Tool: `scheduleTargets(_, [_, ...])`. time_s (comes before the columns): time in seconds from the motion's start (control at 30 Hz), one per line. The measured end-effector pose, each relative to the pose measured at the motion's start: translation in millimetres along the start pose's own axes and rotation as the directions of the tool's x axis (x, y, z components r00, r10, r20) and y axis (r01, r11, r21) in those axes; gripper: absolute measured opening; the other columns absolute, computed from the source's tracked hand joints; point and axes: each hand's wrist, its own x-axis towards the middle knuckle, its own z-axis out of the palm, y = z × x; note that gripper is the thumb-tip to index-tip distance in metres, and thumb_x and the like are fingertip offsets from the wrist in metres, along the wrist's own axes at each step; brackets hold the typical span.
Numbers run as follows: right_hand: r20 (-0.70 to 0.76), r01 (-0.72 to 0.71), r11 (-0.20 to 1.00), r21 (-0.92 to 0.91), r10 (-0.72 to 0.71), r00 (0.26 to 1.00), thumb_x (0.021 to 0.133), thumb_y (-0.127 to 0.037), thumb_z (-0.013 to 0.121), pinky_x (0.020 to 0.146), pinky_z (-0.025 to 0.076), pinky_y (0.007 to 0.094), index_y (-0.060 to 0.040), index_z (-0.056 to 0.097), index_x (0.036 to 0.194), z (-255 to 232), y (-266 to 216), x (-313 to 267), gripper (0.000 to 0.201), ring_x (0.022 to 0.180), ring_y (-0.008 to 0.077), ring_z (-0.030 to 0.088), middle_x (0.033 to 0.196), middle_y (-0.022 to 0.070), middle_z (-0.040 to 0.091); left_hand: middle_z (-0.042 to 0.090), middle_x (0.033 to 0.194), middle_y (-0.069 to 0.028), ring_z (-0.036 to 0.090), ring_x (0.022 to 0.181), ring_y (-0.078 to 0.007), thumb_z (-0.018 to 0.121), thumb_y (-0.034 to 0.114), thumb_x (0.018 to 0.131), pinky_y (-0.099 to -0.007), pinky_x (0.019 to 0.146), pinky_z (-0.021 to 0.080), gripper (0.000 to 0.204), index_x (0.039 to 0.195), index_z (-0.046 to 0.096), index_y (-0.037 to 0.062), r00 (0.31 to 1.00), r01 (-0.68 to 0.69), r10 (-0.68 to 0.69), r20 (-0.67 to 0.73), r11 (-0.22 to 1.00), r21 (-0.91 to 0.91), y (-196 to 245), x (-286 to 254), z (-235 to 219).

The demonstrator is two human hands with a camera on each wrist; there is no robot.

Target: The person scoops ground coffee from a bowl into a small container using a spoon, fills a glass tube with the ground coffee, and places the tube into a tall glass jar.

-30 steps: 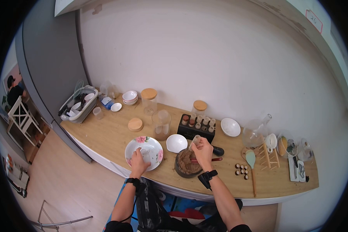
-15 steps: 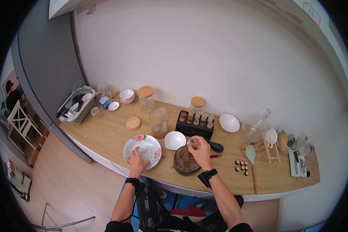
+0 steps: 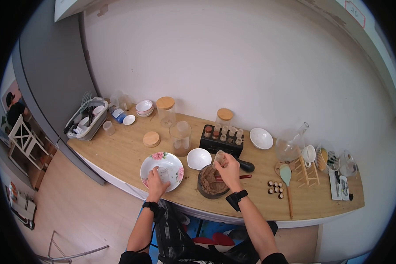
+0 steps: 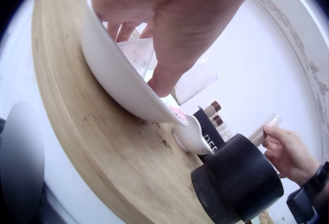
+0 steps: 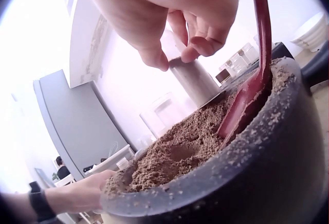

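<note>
My right hand (image 3: 229, 171) pinches a small clear tube (image 5: 194, 82) between thumb and fingers, over a dark bowl (image 5: 247, 167) of brown powder (image 5: 190, 144). Brown residue marks the tube's end by the fingertips. A dark red scoop (image 5: 259, 39) stands in the powder, its head against the bowl's side. My left hand (image 3: 156, 184) reaches down into a white flowered bowl (image 3: 179, 163), fingers inside and thumb by the rim. Clear plastic pieces (image 3: 164, 173) lie under that hand; I cannot tell whether the fingers grip them.
Behind the hands stand a black rack (image 3: 207, 144) of tubes, a white bowl (image 3: 199, 159) and a clear jar (image 3: 180, 136). Small caps (image 3: 276, 188), a green spatula (image 3: 286, 176) and a wooden rack (image 3: 307, 175) lie right. A dish basket (image 3: 90, 121) stands far left.
My right hand has lowered slightly and tipped the tube, which now points up and away past the fingers. The left hand stays in the flowered bowl; the head view has shifted a little.
</note>
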Motion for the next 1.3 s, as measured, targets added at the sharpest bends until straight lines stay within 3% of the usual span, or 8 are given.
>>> scheduleTargets(0.8, [0.06,0.026,1.0,0.012,-0.026,0.998,0.074,-0.015,0.076,0.065,0.049,0.029,0.0014,0.062,0.106,-5.1,-9.6,4.3,0.038,0.068,0.0154,0.061,0.079,0.0096,0.065,0.044,0.125,-0.0235,0.038,0.12,-0.0418,0.081,0.017,0.057,-0.0485,0.102,0.031,0.089,0.13,0.034,0.0,0.996,-0.004,0.007,-0.09,0.999,0.033,46.4,3.8,-20.5])
scheduleTargets(0.9, [0.102,-0.027,0.988,0.15,0.012,0.995,0.077,-0.015,0.076,0.066,0.049,0.0268,0.0016,0.062,0.105,-12.3,-29.8,6.0,0.035,0.071,0.0117,0.061,0.083,0.0069,0.066,0.045,0.124,-0.0226,0.045,0.115,-0.0396,0.08,0.018,0.063,-0.0472,0.098,0.037,0.082,0.131,0.037,0.0009,0.955,-0.246,0.232,-0.187,0.968,-0.053,67.8,10.7,-16.9])
scheduleTargets(0.97, [0.153,-0.045,0.968,0.245,0.007,0.988,0.079,-0.014,0.075,0.066,0.049,0.0254,0.0017,0.062,0.105,-13.3,-41.8,6.5,0.033,0.073,0.0101,0.061,0.084,0.0057,0.067,0.049,0.123,-0.0204,0.053,0.108,-0.0336,0.073,0.021,0.079,-0.0427,0.094,0.044,0.065,0.131,0.039,0.0019,0.956,-0.226,0.287,0.055,0.847,-0.481,93.1,15.5,-20.4])
scheduleTargets(1.0, [0.2,-0.064,0.939,0.337,-0.005,0.98,0.081,-0.014,0.074,0.067,0.049,0.0239,0.0017,0.062,0.105,-13.4,-48.1,7.0,0.031,0.075,0.0084,0.061,0.086,0.0046,0.067,0.049,0.123,-0.0204,0.053,0.108,-0.0336,0.073,0.021,0.079,-0.0427,0.094,0.044,0.065,0.131,0.039,0.0019,0.956,-0.228,0.288,0.053,0.848,-0.478,107.7,14.1,-22.6])
scheduleTargets(1.07, [0.223,-0.055,0.934,0.353,-0.027,0.975,0.082,-0.012,0.073,0.067,0.049,0.023,0.002,0.062,0.105,-14.8,-60.5,8.2,0.03,0.075,0.0083,0.061,0.087,0.0049,0.067,0.053,0.121,-0.0181,0.058,0.105,-0.0267,0.061,0.023,0.092,-0.036,0.091,0.049,0.049,0.132,0.039,0.0036,0.894,0.298,0.275,0.355,0.228,-0.927,135.2,9.8,-26.9])
scheduleTargets(1.1, [0.246,-0.049,0.93,0.365,-0.045,0.968,0.083,-0.01,0.072,0.068,0.05,0.0221,0.0023,0.061,0.105,-15.3,-65.3,8.6,0.028,0.076,0.0082,0.061,0.088,0.0053,0.066,0.056,0.119,-0.0159,0.056,0.11,-0.0227,0.054,0.023,0.096,-0.0328,0.095,0.049,0.04,0.129,0.041,0.0047,0.856,0.396,0.332,0.397,0.075,-0.915,138.0,8.7,-24.4])
scheduleTargets(1.23, [0.199,-0.073,0.814,0.576,-0.054,0.978,0.08,-0.016,0.075,0.059,0.048,0.0199,0.0011,0.062,0.108,-12.8,-75.6,6.4,0.034,0.065,0.0054,0.055,0.081,0.002,0.063,0.055,0.119,-0.0106,0.058,0.105,-0.0196,0.053,0.02,0.096,-0.0285,0.091,0.05,0.035,0.125,0.044,0.0032,0.843,0.502,0.308,0.442,-0.15,-0.852,161.1,0.0,-22.0])
scheduleTargets(1.3, [0.246,-0.102,0.807,0.581,-0.055,0.968,0.085,-0.006,0.069,0.069,0.052,0.023,0.0032,0.057,0.112,-12.4,-75.4,2.0,0.032,0.075,0.0101,0.061,0.091,0.0078,0.064,0.055,0.119,-0.0104,0.057,0.104,-0.0198,0.053,0.02,0.096,-0.0279,0.09,0.051,0.035,0.124,0.045,0.0017,0.86,0.487,0.298,0.413,-0.245,-0.838,157.7,1.6,-8.2])
